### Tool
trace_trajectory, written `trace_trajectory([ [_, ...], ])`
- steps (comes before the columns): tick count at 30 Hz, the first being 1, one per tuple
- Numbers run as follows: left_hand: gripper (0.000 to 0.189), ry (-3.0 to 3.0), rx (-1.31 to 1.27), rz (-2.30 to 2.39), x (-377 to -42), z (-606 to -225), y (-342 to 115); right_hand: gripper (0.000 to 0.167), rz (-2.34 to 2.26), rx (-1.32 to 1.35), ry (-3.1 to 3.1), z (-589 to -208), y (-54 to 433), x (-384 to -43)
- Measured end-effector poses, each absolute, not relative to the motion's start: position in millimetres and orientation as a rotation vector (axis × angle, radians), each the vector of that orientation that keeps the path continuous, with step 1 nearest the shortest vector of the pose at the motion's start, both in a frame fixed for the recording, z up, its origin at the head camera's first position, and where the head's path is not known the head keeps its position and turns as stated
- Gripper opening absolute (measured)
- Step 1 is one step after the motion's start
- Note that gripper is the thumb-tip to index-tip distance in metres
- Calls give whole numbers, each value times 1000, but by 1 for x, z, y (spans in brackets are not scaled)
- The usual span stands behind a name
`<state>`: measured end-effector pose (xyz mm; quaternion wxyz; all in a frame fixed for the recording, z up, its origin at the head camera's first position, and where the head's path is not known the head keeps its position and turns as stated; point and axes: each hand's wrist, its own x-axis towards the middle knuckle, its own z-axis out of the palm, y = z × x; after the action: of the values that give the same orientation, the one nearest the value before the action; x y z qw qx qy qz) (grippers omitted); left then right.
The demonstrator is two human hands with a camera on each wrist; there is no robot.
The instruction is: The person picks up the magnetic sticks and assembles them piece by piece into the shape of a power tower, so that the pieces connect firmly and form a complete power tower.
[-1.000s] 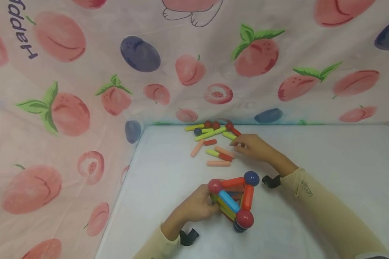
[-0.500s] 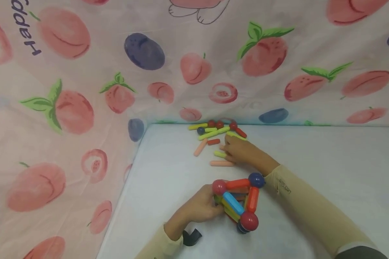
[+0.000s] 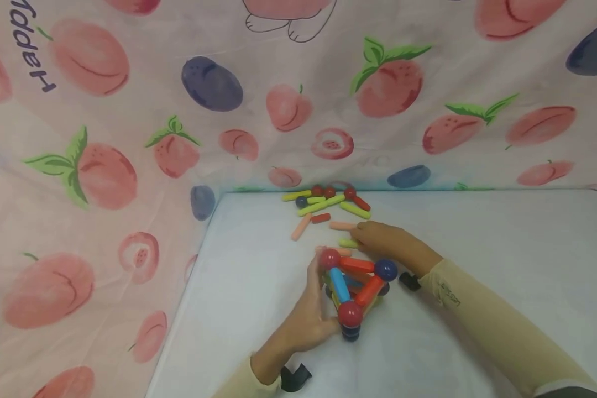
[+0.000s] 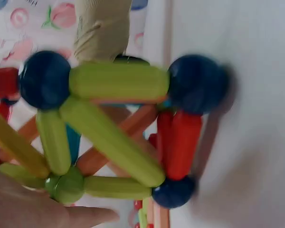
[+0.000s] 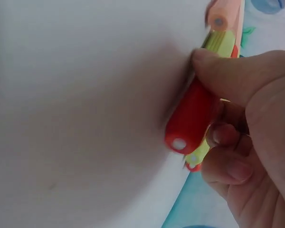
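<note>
My left hand (image 3: 303, 315) grips the left side of a frame built of magnetic rods and balls (image 3: 350, 314), thumb near the front and fingers along the side. Its top is a triangle of two red rods and a blue one, with red and dark blue balls at the corners. In the left wrist view, yellow-green rods (image 4: 118, 80) join dark blue balls and a green ball (image 4: 66, 187). Beyond the frame, my right hand (image 3: 383, 240) pinches a red magnetic rod (image 5: 187, 121) between thumb and fingers. A yellow-green rod (image 3: 348, 243) lines up with its far end.
Loose yellow-green rods (image 3: 323, 205), red balls (image 3: 349, 193) and a dark blue ball (image 3: 302, 202) lie along the table's back edge. Pink rods (image 3: 342, 225) and a short red rod (image 3: 321, 218) lie nearer. A fruit-print cloth (image 3: 278, 83) hangs behind the white table (image 3: 477, 265).
My right hand has moved left to the loose rods and now pinches the red one. The frame has turned in my left hand, whose fingers have shifted forward along its side.
</note>
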<state>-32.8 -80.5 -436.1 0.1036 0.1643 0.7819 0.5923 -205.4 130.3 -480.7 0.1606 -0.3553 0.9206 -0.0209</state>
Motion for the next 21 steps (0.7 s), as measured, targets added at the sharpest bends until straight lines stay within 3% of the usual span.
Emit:
trace_trajectory([
  [4, 135, 2274, 527, 1726, -21, -438, -72, 40, -60, -1022, 2647, -487, 141, -204],
  [7, 139, 2279, 422, 1758, -12, -439, -59, 34, -233, -962, 2698, -477, 155, -203],
  [14, 136, 2398, 360, 1774, -3, -443, -34, 19, -1197, -765, 2697, -396, 196, -183],
  [17, 137, 2428, 412, 1788, -7, -444, -33, 19, -1599, -937, 2479, -366, 207, -166],
  [21, 139, 2464, 420, 1818, -13, -446, -36, 33, -1635, -1295, 2273, -351, 205, -153],
])
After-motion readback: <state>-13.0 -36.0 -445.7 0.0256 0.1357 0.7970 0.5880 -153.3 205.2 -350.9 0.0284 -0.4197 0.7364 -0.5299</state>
